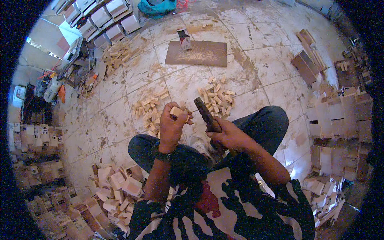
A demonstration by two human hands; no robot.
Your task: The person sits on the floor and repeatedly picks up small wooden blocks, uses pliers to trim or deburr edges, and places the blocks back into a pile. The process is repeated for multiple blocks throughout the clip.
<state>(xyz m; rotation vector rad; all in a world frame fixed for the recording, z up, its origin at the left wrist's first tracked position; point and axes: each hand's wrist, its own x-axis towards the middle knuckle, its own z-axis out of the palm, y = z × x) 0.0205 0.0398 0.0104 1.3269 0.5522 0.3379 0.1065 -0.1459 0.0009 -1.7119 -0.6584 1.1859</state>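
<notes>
My left hand point(171, 130) is closed around a small pale wooden block point(179, 113), held up in front of my crossed legs. In my right hand point(233, 135) is a hammer point(205, 111), its dark head tilted up toward the far left, close to the block but apart from it. Just beyond my left hand lies a loose heap of small wooden pieces point(147, 111). Another heap of short wooden pieces point(218, 96) is on the floor past the hammer. My fingers partly hide the block, and my right hand covers part of the hammer's handle.
Farther ahead, a brown board point(174, 60) carries scattered small pale bits and an upright small box point(183, 39). Larger wooden blocks point(120, 182) are heaped at near left. Stacked wooden pieces point(340, 116) line the right side. Tools and cables point(50, 90) lie at far left.
</notes>
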